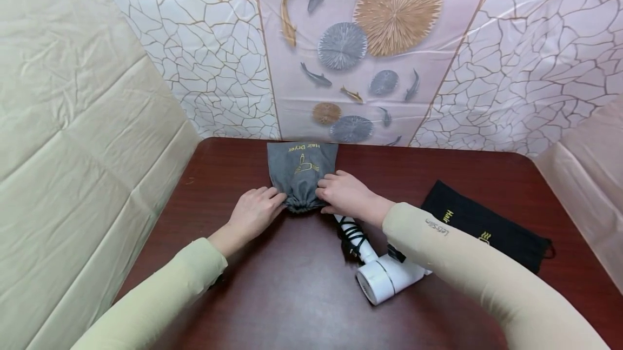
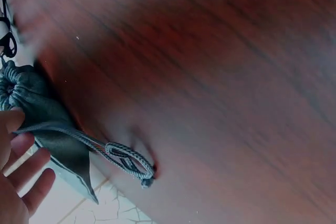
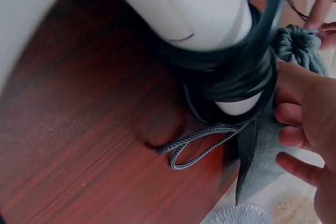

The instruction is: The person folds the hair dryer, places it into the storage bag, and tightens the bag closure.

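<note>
A grey drawstring pouch (image 1: 303, 174), printed "Hair Dryer" in yellow, lies at the table's far edge with its gathered mouth facing me. At the mouth's left side my left hand (image 1: 256, 209) pinches the drawstring (image 2: 79, 136) between thumb and forefinger; its looped, knotted end trails onto the table. On the opposite side my right hand (image 1: 348, 194) pinches at the gathered mouth, other fingers loosely bent. A second drawstring loop (image 3: 202, 142) lies below that hand. A white hair dryer (image 1: 389, 277), its handle wrapped in black cord (image 1: 352, 239), rests beside my right forearm, which partly covers it.
A flat black pouch (image 1: 511, 244) with yellow lettering lies on the right of the dark red-brown table (image 1: 272, 285), partly behind my right sleeve. Patterned sheeting (image 1: 224, 68) rises behind the table, with beige cloth (image 1: 121, 139) along the left side.
</note>
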A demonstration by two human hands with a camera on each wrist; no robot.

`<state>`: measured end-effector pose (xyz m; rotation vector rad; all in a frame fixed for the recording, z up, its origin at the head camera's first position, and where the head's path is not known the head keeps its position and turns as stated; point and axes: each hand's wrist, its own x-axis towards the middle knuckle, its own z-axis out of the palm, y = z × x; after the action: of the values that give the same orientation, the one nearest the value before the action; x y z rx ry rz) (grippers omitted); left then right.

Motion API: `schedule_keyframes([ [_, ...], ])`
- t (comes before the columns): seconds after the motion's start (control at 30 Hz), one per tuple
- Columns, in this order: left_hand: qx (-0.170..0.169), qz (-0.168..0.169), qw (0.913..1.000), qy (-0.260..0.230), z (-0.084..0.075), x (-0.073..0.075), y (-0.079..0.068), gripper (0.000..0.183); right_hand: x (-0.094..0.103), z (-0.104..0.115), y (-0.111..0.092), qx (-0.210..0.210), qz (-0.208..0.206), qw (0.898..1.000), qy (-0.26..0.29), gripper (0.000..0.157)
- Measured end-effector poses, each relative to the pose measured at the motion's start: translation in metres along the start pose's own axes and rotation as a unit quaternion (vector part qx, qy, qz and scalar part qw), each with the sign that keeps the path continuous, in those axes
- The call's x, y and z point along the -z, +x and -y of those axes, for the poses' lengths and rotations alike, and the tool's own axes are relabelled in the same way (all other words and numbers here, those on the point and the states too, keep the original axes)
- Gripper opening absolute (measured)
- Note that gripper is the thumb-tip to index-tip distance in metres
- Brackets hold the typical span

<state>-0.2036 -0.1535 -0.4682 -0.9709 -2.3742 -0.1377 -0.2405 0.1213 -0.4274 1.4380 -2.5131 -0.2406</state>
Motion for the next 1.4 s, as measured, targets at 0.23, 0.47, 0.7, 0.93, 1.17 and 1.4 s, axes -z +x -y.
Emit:
schedule_keyframes([
  [0.23,-0.044,-0.035,0.9981,0.024,0.004,0.005,0.000,0.006,-0.002,-0.002,0.002,0.036,-0.057,0.997,-0.029,0.010],
  [0.47,-0.047,-0.046,0.9975,0.028,0.008,0.016,0.000,0.015,0.010,-0.011,-0.005,0.024,-0.077,0.997,-0.015,0.009],
  [0.7,-0.018,-0.044,0.9986,0.023,0.015,0.024,0.005,0.020,0.024,-0.021,-0.008,0.013,-0.070,0.996,0.053,0.016],
  [0.93,-0.009,-0.013,0.9994,0.030,0.016,0.024,-0.002,0.022,0.021,-0.019,-0.011,0.000,-0.011,0.994,0.105,0.019],
  [1.17,0.004,0.039,0.9989,0.025,0.012,0.020,-0.004,0.019,0.019,-0.016,-0.009,-0.011,0.039,0.989,0.145,0.013],
  [1.4,0.024,0.060,0.9978,0.016,0.013,0.022,-0.002,0.017,0.031,-0.023,-0.024,-0.030,0.036,0.983,0.176,0.010],
])
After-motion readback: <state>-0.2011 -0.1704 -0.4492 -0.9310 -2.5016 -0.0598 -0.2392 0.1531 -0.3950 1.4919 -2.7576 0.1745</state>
